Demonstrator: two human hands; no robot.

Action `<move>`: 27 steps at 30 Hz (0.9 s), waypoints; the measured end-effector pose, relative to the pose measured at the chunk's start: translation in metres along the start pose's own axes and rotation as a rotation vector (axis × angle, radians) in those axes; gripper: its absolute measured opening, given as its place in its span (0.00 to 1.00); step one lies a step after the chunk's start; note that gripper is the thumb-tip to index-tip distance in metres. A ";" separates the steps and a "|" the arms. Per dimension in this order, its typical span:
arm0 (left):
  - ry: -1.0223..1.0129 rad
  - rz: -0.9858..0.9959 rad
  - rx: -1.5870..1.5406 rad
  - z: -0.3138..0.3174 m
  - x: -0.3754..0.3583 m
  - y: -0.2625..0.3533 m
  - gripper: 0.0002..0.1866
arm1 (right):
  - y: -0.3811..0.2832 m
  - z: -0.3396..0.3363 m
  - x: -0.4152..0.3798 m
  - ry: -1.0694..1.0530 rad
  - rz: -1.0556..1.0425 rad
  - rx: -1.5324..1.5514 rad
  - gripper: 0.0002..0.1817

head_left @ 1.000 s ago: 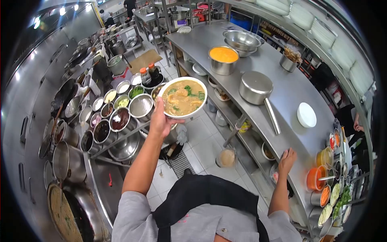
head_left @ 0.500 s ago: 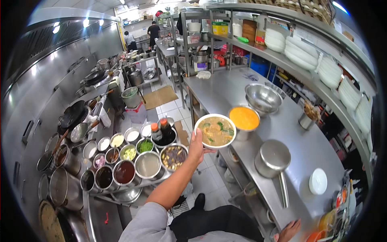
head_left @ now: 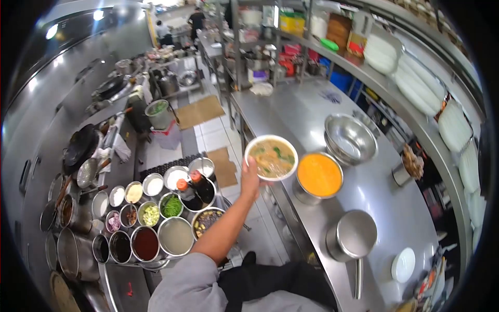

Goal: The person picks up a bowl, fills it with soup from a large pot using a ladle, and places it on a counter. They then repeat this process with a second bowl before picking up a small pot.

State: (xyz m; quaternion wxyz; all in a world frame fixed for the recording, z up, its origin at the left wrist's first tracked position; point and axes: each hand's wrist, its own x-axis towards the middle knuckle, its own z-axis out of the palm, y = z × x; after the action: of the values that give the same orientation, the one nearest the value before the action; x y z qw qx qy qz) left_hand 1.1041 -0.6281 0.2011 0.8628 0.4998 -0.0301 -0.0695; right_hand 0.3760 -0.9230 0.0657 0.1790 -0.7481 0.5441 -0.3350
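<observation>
In the head view, my left hand (head_left: 250,179) is closed on the side of a white bowl (head_left: 271,137), thumb at its rim. Brown soup with green leaves (head_left: 274,157) fills the bowl. I hold it in the air by the near edge of the steel counter. Right beside it on the counter stands a metal pot (head_left: 306,196) of orange liquid (head_left: 319,174). Closer to me is a saucepan (head_left: 339,241) with its handle pointing my way. My right hand is out of view.
Metal bowls (head_left: 368,151) sit farther back on the steel counter (head_left: 291,112). A small white bowl (head_left: 403,265) is at the right. Steel containers of sauces and chopped ingredients (head_left: 175,236) line the left station. A shelf of white dishes (head_left: 382,54) runs along the right. Two people (head_left: 196,23) stand far back.
The view has shifted, with the counter now lower in frame. The soup bowl stays in my left hand, and its gap to the orange pot looks similar. My right hand has left the view.
</observation>
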 end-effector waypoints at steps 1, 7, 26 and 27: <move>0.033 -0.006 0.013 -0.001 0.012 -0.004 0.30 | 0.075 -0.003 0.008 -0.251 -0.099 -0.440 0.33; 0.087 -0.027 0.062 -0.003 0.066 -0.026 0.32 | -0.016 -0.013 0.002 -0.112 -0.093 -0.478 0.27; 0.332 -0.163 0.269 0.005 0.191 -0.079 0.25 | -0.018 -0.015 -0.004 -0.121 0.037 -0.447 0.29; 0.342 -0.165 0.274 0.006 0.199 -0.079 0.25 | -0.018 -0.016 -0.003 -0.128 0.040 -0.465 0.29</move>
State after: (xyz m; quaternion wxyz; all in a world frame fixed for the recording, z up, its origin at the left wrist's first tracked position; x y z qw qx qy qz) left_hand 1.2930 -0.7019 0.1319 0.7709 0.6176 0.1482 -0.0492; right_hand 0.3770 -0.9121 0.0874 0.0429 -0.7780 0.6088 -0.1489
